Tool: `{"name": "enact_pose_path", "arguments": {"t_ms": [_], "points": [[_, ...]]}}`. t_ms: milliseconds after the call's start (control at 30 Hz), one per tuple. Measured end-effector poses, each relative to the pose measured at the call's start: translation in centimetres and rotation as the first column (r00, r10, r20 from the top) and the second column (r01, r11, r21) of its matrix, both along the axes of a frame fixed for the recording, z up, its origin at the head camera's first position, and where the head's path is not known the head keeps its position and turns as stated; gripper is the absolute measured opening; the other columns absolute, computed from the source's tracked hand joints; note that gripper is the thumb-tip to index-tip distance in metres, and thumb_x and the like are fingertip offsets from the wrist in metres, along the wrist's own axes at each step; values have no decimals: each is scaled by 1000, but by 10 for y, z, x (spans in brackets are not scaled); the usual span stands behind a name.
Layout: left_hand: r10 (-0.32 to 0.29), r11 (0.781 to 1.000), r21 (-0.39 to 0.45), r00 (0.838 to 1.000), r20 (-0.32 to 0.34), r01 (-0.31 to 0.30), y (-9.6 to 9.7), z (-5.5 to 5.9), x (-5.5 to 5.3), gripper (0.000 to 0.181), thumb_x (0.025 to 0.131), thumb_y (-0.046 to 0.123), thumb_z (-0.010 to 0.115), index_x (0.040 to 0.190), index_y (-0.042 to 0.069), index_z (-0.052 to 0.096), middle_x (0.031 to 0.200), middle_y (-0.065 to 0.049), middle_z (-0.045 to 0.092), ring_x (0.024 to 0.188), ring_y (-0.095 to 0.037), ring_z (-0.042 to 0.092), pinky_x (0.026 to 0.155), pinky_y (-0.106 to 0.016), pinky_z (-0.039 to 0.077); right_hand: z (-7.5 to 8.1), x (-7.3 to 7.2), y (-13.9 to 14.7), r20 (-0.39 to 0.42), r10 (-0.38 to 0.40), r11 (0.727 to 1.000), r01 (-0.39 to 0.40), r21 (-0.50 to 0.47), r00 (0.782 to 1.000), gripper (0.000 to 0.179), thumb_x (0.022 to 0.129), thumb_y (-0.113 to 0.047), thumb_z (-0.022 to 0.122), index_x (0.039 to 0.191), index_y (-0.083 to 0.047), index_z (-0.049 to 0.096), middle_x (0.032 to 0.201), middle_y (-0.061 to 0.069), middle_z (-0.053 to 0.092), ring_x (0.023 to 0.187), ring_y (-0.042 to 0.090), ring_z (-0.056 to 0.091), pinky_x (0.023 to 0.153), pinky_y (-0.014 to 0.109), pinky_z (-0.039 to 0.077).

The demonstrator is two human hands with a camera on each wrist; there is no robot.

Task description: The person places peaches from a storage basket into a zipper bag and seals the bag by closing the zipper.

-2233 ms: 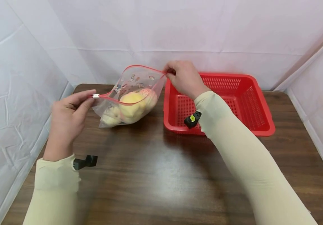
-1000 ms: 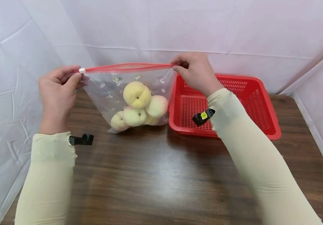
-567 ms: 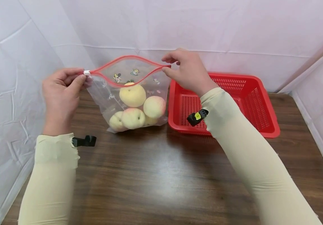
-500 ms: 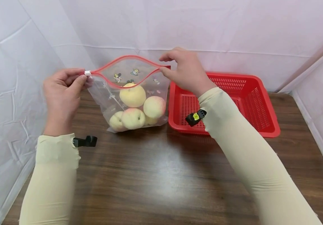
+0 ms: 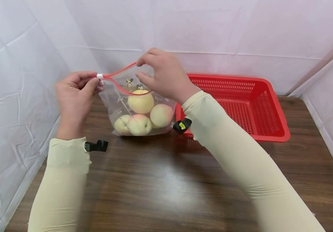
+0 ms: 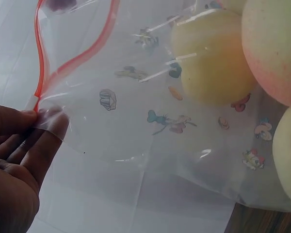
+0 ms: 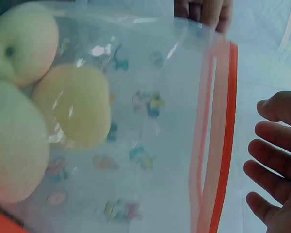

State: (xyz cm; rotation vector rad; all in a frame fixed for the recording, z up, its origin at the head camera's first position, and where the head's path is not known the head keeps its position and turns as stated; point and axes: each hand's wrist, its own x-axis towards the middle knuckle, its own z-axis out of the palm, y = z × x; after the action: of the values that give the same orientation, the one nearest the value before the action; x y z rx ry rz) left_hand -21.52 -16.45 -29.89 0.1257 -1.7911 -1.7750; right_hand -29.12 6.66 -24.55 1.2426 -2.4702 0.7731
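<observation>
A clear zip bag (image 5: 111, 100) with a red zip edge and small cartoon prints stands on the table, its mouth gaping. Several peaches (image 5: 141, 101) lie inside, yellow and pink-tinged. My left hand (image 5: 75, 96) pinches the bag's left top corner beside the white slider (image 5: 100, 76); in the left wrist view its thumb and fingers hold the film. Over the bag's right part is my right hand (image 5: 165, 74), thumb and fingers spread apart. The right wrist view has these fingers (image 7: 274, 158) apart from the red zip edge, holding nothing. In the head view this hand hides the mouth's right end.
A red perforated basket (image 5: 271, 112) stands just right of the bag, partly behind the right forearm. Beneath everything is a dark wood-grain table (image 5: 155, 193). White cloth (image 5: 213, 29) hangs behind and at both sides.
The bag was lifted and its mouth drawn straight, then slackened into a gape. My right hand has let go of the right corner and moved left above the mouth. My left hand keeps its pinch.
</observation>
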Motion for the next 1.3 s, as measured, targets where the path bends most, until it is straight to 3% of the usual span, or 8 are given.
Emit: {"name": "enact_pose_path", "arguments": {"t_ms": [300,633,833,1000,1300], "points": [[23,998,-56,1000,14,-22,10,-1,-2,12,83,1,71,94,-2,74,77,-1,72,65,-10,68,65,-19,57,-1,8,-31,32,66,996,-68,54,997,30,93,-28,63,115,-9,68,117,3,67,111,16,60,99,26,44],[73,980,-189,995,64,-60,14,1,-4,17,87,7,70,100,-2,73,80,5,72,70,-7,69,67,-18,56,3,10,-57,154,12,972,-48,229,988,31,95,-37,58,119,-19,66,120,-5,65,113,10,57,99,21,43],[90,968,-243,993,80,-68,17,1,-2,16,88,9,69,101,1,74,82,7,71,72,-5,70,70,-17,56,1,8,-66,151,26,966,-64,249,988,27,95,-34,60,115,-17,67,113,-5,66,106,10,58,95,21,43],[68,971,-232,996,56,-53,20,1,-2,16,88,8,68,100,-1,73,81,8,72,71,-5,70,70,-18,56,3,9,-72,156,6,965,-46,257,988,27,96,-34,59,117,-18,67,115,-6,66,105,10,59,93,21,44],[12,985,-170,1000,7,-11,20,-1,-2,10,87,4,68,93,-3,73,76,4,72,66,-9,69,67,-20,57,3,10,-76,162,-14,967,-29,255,987,18,98,-31,57,103,-19,70,100,-8,68,88,7,58,78,20,46]]}}
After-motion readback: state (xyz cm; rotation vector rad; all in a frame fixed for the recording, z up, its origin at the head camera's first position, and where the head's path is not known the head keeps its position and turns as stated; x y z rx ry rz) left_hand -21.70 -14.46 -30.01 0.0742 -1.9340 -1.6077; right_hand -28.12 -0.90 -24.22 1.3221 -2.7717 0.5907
